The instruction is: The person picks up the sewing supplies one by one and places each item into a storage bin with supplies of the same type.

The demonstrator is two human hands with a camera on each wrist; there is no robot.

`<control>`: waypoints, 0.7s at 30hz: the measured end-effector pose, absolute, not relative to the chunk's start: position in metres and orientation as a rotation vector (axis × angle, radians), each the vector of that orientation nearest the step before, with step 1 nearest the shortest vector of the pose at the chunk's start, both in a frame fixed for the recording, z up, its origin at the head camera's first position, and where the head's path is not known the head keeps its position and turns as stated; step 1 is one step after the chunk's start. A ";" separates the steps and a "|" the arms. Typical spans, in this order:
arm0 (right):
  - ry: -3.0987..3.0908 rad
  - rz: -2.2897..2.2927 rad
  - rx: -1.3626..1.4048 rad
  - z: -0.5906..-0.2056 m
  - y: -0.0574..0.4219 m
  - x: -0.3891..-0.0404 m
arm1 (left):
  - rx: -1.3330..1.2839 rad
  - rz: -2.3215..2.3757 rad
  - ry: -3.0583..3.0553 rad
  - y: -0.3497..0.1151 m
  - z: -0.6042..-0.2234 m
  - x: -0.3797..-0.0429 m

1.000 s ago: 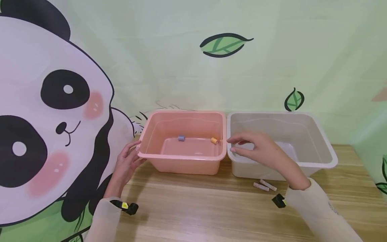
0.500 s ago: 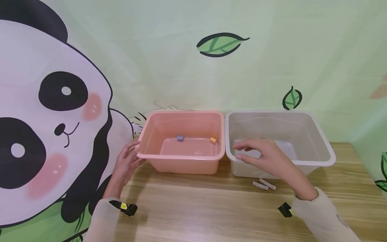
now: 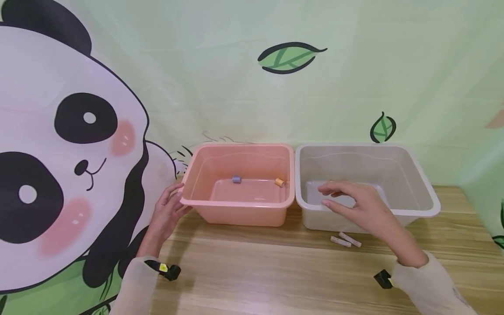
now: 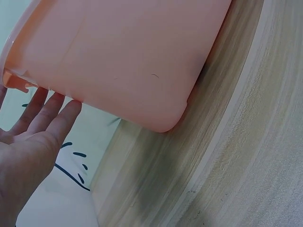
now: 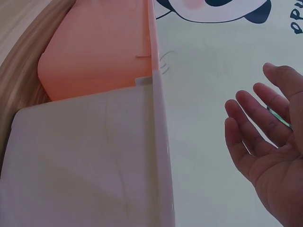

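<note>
A pink basin (image 3: 238, 204) stands left of a grey basin (image 3: 423, 188), their rims side by side. My left hand (image 3: 167, 214) is at the pink basin's left end; in the left wrist view its fingertips (image 4: 72, 109) touch the outer wall below the rim, fingers extended. My right hand (image 3: 362, 203) hovers over the front of the grey basin, thumb apart from the loosely bent fingers, holding nothing. On the pink basin's floor lie a small blue cylinder (image 3: 236, 180) and a small orange cylinder (image 3: 279, 182), which look like thread spools.
Two short pale strips (image 3: 341, 241) lie on the wooden table (image 3: 252, 271) before the grey basin. Behind the basins hangs a pale green backdrop (image 3: 220, 87) with a printed panda and leaves.
My right hand has moved right, away from the gap between the basins, to over the grey basin. My left hand has stayed at the pink basin.
</note>
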State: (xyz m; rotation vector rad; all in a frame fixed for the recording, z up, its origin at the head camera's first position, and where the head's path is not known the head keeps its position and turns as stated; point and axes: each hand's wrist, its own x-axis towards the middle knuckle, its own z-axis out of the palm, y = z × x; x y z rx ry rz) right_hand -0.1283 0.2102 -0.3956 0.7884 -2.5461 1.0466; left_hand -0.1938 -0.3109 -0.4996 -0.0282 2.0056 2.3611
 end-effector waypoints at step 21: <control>-2.561 0.955 0.753 -0.408 0.242 -0.109 | -0.081 2.355 2.013 -0.309 -0.499 -0.194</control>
